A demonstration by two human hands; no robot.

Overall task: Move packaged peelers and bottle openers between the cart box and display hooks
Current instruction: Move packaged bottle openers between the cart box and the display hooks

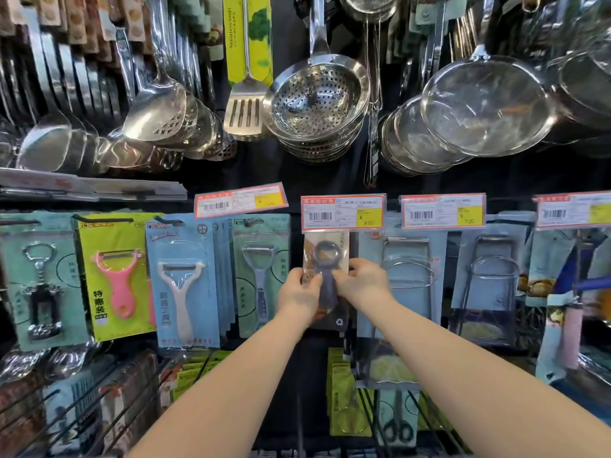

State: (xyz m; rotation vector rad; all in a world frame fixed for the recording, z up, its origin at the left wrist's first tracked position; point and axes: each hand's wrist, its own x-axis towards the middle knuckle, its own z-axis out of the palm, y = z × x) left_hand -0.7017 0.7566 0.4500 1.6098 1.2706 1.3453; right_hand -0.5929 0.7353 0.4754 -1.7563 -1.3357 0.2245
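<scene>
**Desk:** Item one, please. What is in hand?

**Operator:** One packaged bottle opener (325,276): dark blue-grey tool with a ring head, sealed on a brown and black card. I see it hanging just below the price tag (343,213) marked 8.50, in the middle of the display row. My left hand (299,294) pinches its left edge; my right hand (362,282) closes on its right edge and over the handle. Both grips are shut on the pack.

**Desk:** Step?

**Operator:** I judge it a hook transfer, either seating the pack or lifting it off. The hook itself is hidden behind the tag, so I cannot tell which. The cart box is not in view.

**Desk:** Next move needs?

**Operator:** Keep the card level and move it straight along the hook, so the hang hole neither tears nor snags. Two-handed hold suits that.

**Desk:** Neighbours?

**Operator:** Left, just beside: grey peeler pack (261,276) on a teal card. Further left: white peeler pack (182,279) on blue, several deep; pink peeler pack (117,279) on lime green; corkscrew pack (41,282) on teal. Right: wire rack packs (408,269). Above, well apart: perforated skimmers (317,100), slotted turner (244,110), mesh strainers (486,107).
</scene>
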